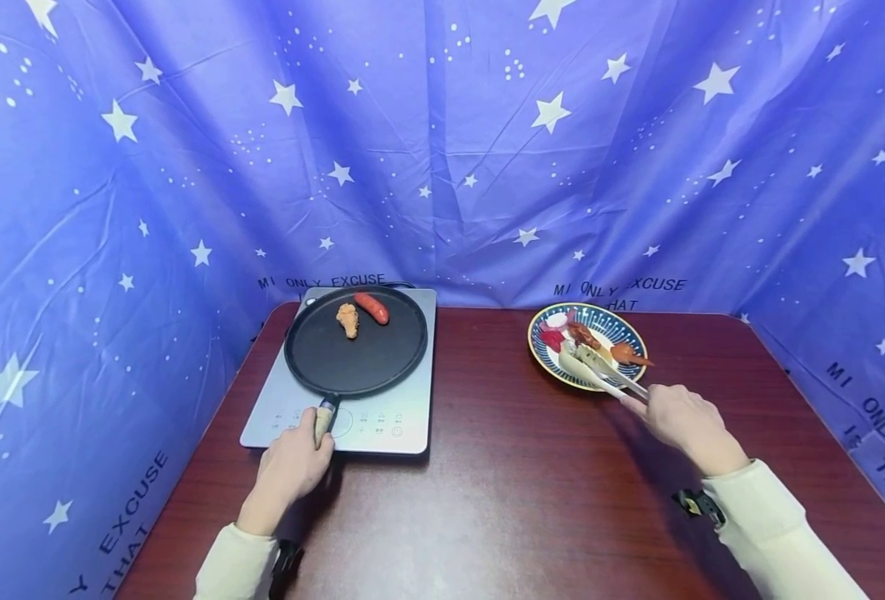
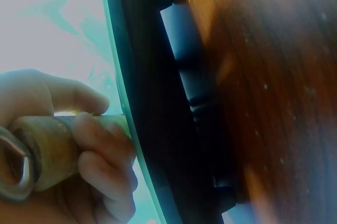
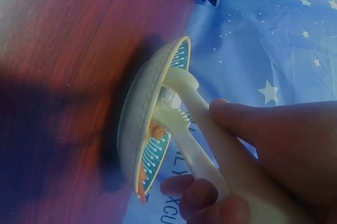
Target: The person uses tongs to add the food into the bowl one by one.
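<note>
My left hand [image 1: 292, 462] grips the wooden-looking handle [image 2: 52, 150] of a flat black pan [image 1: 356, 362]. In the pan lie a red sausage [image 1: 372, 308] and a browned, fried-looking food piece [image 1: 348, 320]. My right hand [image 1: 686, 425] holds pale tongs [image 3: 200, 161] whose ends reach inside a blue-and-white patterned plate [image 1: 543, 362]. A greyish, speckled piece of food [image 3: 166, 97] shows between the tong ends; I cannot tell whether they pinch it. Around it on the plate are a reddish-brown piece [image 1: 583, 335], an orange piece [image 1: 626, 354] and pink and white pieces [image 1: 555, 330].
The pan sits on a silver induction cooker [image 1: 405, 425] at the left of the dark red wooden table [image 1: 487, 483]. The plate stands toward the back right. A blue star-printed curtain [image 1: 442, 167] hangs behind and along both sides.
</note>
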Available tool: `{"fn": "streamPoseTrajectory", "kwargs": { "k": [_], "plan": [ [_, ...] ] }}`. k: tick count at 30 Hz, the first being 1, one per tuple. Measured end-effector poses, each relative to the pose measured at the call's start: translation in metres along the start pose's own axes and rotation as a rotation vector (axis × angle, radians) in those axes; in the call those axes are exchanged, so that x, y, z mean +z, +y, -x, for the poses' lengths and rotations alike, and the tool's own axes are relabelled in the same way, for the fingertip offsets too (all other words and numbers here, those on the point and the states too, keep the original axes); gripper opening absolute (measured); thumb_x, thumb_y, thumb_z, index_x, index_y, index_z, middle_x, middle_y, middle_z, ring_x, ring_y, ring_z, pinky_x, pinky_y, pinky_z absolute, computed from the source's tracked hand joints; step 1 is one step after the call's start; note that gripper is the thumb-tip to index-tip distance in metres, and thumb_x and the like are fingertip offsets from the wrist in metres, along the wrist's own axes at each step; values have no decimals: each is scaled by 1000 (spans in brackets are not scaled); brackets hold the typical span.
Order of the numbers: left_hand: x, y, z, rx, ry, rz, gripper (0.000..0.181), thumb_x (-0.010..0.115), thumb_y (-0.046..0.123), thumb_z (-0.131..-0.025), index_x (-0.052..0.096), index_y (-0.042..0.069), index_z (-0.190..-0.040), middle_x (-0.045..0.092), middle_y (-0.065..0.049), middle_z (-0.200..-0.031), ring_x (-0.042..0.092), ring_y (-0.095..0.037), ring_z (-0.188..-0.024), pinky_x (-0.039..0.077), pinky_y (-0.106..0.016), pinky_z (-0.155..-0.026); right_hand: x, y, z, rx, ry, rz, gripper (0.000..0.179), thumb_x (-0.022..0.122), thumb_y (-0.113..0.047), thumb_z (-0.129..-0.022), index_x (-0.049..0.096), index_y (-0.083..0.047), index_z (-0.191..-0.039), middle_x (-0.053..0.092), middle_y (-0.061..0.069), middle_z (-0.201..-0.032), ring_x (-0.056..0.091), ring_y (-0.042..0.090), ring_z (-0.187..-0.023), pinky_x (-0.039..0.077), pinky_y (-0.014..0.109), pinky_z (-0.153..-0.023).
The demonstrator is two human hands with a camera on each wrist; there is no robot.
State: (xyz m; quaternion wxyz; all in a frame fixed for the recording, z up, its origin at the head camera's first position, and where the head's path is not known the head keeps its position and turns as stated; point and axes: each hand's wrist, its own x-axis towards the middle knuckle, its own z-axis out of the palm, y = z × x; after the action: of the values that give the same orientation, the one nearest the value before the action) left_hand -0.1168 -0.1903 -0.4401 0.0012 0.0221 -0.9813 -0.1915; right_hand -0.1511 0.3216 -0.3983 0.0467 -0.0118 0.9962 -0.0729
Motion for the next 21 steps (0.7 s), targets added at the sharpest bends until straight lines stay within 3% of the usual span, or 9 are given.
{"fn": "streamPoseTrajectory", "kwargs": {
  "k": [11,21],
  "plan": [
    [-1,0,1,8,2,0,39,51,26,-88,45,3,-119,57,-17,-72,56,-31,-60,41,-45,-52,1,2,-3,-84,75,26,42,54,-40,-92,52,-8,-65,55,16,-62,55,38,-54,40,53,-47],
    [1,0,1,13,17,0,40,51,26,-87,46,3,-119,58,-18,-73,57,-32,-60,42,-46,-53,-2,5,-3,-88,150,-3,48,52,-46,-93,57,-3,-70,56,21,-63,56,40,-55,40,52,-46]
  ]
}}
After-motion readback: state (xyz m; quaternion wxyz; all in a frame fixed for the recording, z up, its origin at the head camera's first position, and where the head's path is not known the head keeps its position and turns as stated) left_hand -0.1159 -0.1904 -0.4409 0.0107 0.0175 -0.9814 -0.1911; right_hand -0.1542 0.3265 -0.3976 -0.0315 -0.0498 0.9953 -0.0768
